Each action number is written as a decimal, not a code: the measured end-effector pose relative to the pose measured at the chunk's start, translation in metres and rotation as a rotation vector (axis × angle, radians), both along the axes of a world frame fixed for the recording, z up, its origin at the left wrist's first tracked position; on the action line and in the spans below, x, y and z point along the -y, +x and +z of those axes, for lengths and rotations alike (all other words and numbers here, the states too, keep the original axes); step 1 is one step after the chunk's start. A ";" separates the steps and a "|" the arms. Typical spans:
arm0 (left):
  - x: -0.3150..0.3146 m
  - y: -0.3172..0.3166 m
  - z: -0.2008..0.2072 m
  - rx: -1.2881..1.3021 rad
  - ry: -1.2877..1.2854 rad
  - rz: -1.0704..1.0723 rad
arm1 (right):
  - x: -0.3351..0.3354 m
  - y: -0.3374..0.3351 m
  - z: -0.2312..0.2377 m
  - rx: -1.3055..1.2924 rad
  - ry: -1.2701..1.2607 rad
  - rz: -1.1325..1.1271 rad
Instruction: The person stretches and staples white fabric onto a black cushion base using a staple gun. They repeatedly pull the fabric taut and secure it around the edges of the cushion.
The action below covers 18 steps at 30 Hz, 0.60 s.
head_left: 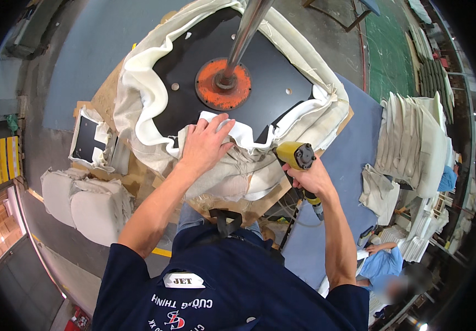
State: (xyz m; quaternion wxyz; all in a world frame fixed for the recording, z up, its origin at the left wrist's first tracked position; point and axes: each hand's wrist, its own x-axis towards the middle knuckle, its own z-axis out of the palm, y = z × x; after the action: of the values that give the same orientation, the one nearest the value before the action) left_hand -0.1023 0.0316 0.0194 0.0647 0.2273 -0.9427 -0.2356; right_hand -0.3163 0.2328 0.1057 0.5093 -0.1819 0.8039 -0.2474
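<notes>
In front of me lies an upholstered seat cushion, its beige fabric (pixel 318 122) and white padding (pixel 152 99) bunched around a black base panel (pixel 274 63). An orange round plate (pixel 205 85) on a metal post (pixel 247 28) presses on the panel's middle. My left hand (pixel 206 144) rests on the fabric and padding at the near edge, fingers spread and pointing away from me. In my right hand (pixel 314 177) is a yellow staple gun (pixel 294 155), held at the near right edge of the cushion. Its nose is hidden by its head.
A small upholstered piece (pixel 90 138) lies at the left, above stacked beige cushions (pixel 99 207). At the right, a blue-grey table (pixel 356 132) stands before a pile of covered panels (pixel 411 140). A person in a light blue shirt (pixel 382 266) is at the lower right.
</notes>
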 end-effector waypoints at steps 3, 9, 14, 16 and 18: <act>-0.001 0.001 -0.002 -0.023 -0.007 0.021 | 0.001 0.002 0.002 -0.025 0.020 0.023; 0.000 0.003 -0.007 -0.095 0.019 0.035 | 0.018 0.004 0.000 -0.082 0.102 0.131; 0.000 0.007 -0.012 -0.118 0.045 0.054 | 0.008 0.012 0.010 -0.011 0.038 0.045; 0.000 0.006 -0.011 -0.139 0.055 0.054 | 0.001 0.015 0.002 0.008 0.006 0.030; -0.001 0.007 -0.012 -0.149 0.072 0.061 | -0.001 0.018 0.000 -0.001 0.013 0.016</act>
State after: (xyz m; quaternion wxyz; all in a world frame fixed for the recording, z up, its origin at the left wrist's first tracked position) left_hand -0.0949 0.0323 0.0071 0.1337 0.2399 -0.9188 -0.2836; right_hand -0.2982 0.2335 0.1059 0.5122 -0.1851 0.8042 -0.2382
